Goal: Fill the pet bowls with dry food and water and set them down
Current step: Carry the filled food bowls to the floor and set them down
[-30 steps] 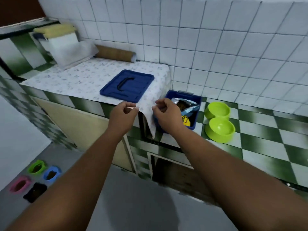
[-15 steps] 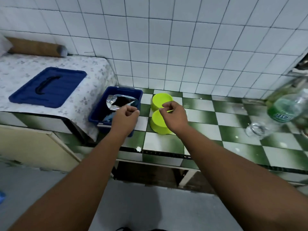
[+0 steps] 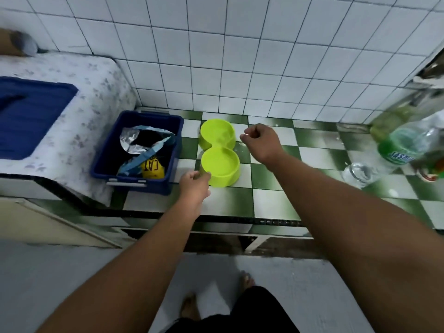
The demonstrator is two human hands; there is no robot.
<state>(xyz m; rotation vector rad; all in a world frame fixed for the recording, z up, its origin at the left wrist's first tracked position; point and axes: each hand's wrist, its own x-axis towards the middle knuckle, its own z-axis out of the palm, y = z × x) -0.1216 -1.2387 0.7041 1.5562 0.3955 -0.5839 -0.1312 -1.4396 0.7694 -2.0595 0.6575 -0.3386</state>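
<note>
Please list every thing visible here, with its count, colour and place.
double pet bowl: 1, lime green, on the counter beside the bin
bin: 1, dark blue, on the counter, left of the bowl
cat food bag: 1, silver, blue and yellow, open, inside the bin
lid: 1, dark blue, on the cloth, far left
cloth: 1, white with grey flowers, over the raised surface, left
bottle: 1, clear with green label, far right
counter: 1, green and white checks
left hand: 1, at the near bowl's rim
right hand: 1, fingers curled, right of the far bowl
</note>
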